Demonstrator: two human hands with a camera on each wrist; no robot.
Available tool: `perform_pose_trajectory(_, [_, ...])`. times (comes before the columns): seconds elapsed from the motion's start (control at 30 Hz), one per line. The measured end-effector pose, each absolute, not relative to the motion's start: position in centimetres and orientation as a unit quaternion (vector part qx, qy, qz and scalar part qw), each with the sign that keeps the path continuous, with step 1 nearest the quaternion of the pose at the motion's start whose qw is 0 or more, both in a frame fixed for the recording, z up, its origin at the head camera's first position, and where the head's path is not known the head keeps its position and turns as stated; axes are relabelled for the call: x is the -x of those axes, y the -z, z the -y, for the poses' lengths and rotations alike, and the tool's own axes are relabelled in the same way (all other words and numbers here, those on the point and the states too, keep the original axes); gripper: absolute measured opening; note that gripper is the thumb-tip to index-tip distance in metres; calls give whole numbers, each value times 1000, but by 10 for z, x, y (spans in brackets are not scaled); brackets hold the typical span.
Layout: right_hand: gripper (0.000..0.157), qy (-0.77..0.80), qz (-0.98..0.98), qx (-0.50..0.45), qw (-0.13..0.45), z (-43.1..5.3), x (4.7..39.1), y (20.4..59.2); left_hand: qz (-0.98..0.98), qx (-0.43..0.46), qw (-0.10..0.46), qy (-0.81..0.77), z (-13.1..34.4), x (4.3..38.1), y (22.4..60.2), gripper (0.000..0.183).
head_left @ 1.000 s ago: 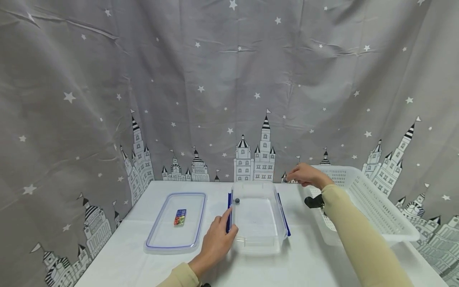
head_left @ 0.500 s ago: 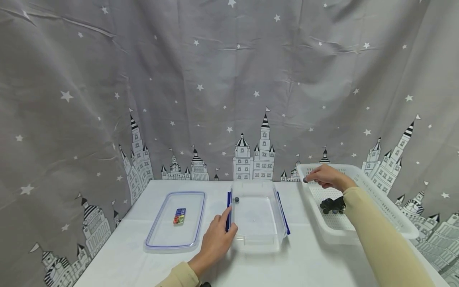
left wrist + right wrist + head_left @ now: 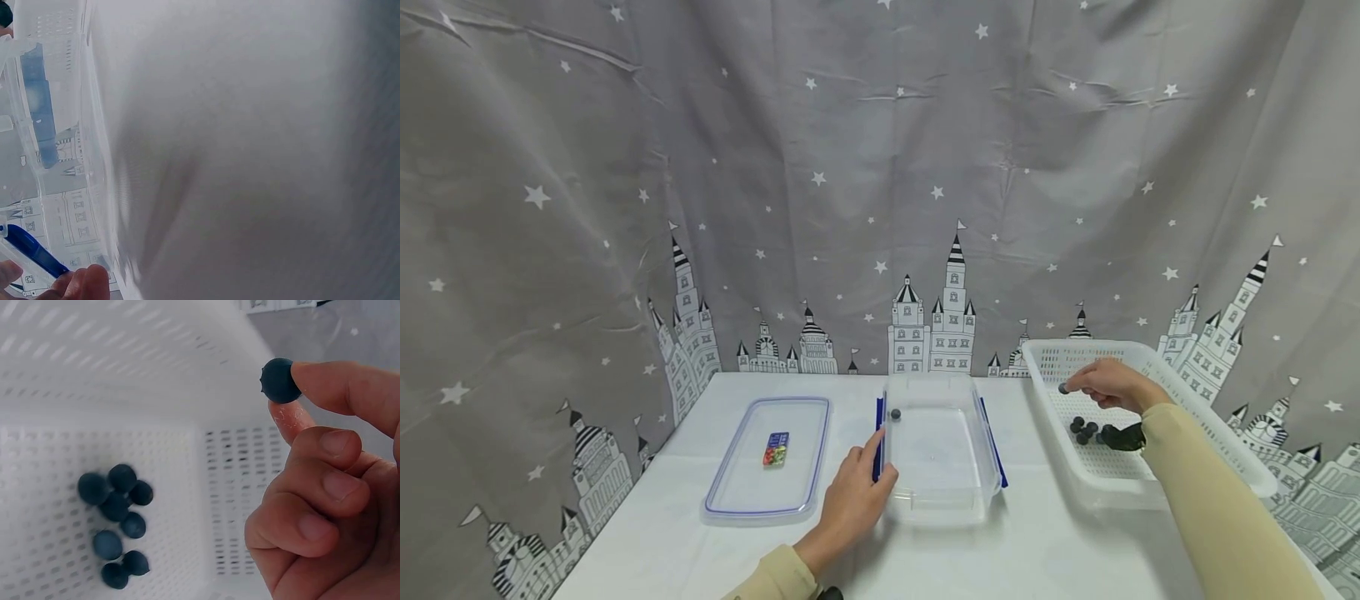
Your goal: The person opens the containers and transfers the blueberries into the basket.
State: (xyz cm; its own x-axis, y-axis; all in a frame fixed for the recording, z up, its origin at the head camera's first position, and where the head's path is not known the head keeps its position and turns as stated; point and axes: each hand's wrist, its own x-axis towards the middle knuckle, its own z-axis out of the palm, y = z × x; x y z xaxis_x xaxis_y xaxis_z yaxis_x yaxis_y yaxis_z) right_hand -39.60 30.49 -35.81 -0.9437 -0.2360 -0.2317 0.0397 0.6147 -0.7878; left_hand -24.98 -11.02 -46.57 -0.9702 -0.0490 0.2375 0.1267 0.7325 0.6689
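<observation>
Between thumb and index finger, my right hand (image 3: pixel 1108 385) pinches a dark blueberry (image 3: pixel 280 380) above the white basket (image 3: pixel 1206 425). Several more blueberries (image 3: pixel 114 506) lie loose on the basket's perforated floor, below the hand. At the left side of a clear plastic food container (image 3: pixel 936 500), my left hand (image 3: pixel 853 500) holds the wall by its blue side latch (image 3: pixel 37 253). One blueberry (image 3: pixel 896 414) sits inside the container near its far left corner. The container is lidless, with both blue side latches hanging outward. Part of the left hand's grip is hidden in the left wrist view.
A clear lid (image 3: pixel 730 492) with a blue seal and a small colourful label lies flat left of the container. Everything stands on a white table (image 3: pixel 1030 542). A grey curtain (image 3: pixel 850 167) with stars and castles hangs behind it.
My right hand has moved right and slightly down, from left of the basket to over it, with the blueberry in its fingers. The left hand and container stay in place.
</observation>
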Motion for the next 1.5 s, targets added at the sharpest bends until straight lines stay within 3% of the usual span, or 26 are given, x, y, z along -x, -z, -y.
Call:
perform_pose_trajectory(0.27, [13, 429, -886, 25, 176, -319, 391, 377, 924, 20, 120, 362, 110, 250, 467, 59])
perform_pose_trajectory(0.57, [35, 403, -894, -23, 192, -332, 384, 394, 924, 18, 120, 364, 110, 251, 467, 59])
perform_pose_trajectory(1.27, [32, 372, -907, -30, 194, -335, 382, 403, 923, 16, 118, 366, 110, 250, 467, 59])
perform_pose_trajectory(1.5, [19, 385, -907, 19, 168, -319, 388, 391, 923, 16, 117, 365, 110, 251, 468, 59])
